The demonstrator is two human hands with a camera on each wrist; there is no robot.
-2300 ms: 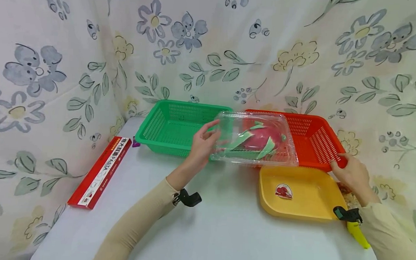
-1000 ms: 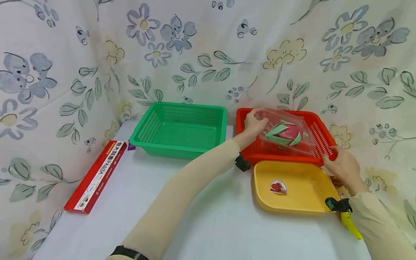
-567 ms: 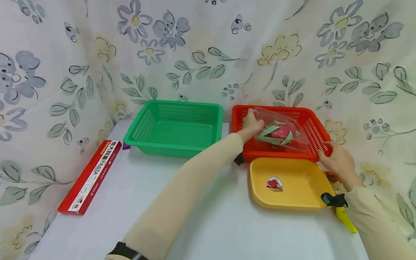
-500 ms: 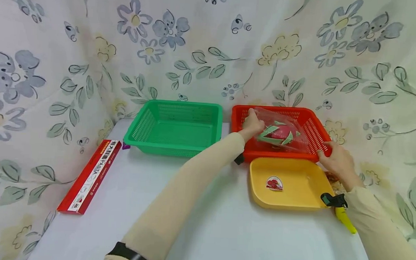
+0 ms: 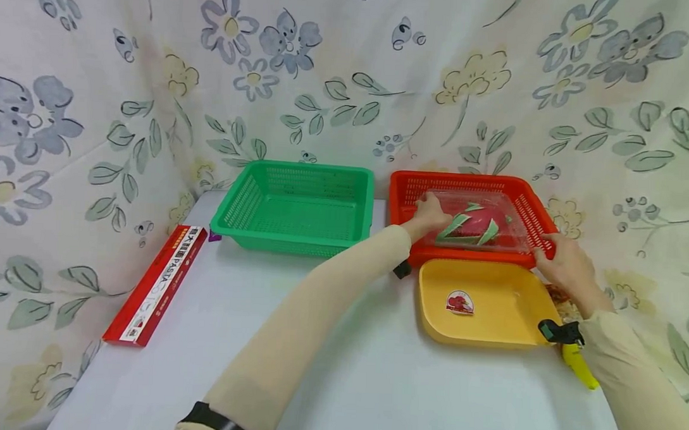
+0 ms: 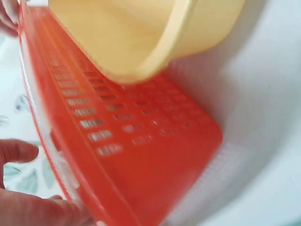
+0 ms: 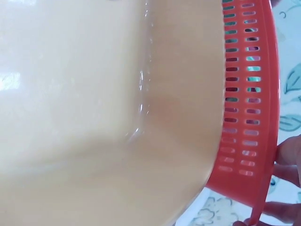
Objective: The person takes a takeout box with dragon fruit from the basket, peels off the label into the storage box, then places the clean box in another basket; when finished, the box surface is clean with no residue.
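Note:
A clear plastic box [image 5: 511, 236] with a pink, green-tipped dragon fruit [image 5: 478, 225] inside lies almost level in the red basket [image 5: 530, 202]. My left hand [image 5: 431, 213] holds the box at its left end. In the left wrist view, the left fingers [image 6: 19, 150] show beyond the basket's rim, while the side turned to the box is mostly hidden. At the basket's front right corner, my right hand [image 5: 567, 266] grips the rim, its fingers [image 7: 289, 153] bent over the red edge in the right wrist view.
Against the red basket's front stands a yellow tray [image 5: 492, 309] with a fruit sticker. A green basket [image 5: 293, 213] is to the left. Farther left lies a red pasta box [image 5: 156, 284]. A yellow banana-like item [image 5: 578, 365] sits under the right wrist. Patterned cloth rises behind the table.
My left hand has carried the clear box from between the baskets into the red one. Its tilt has levelled out during the last half second. My right hand keeps its grip on the rim.

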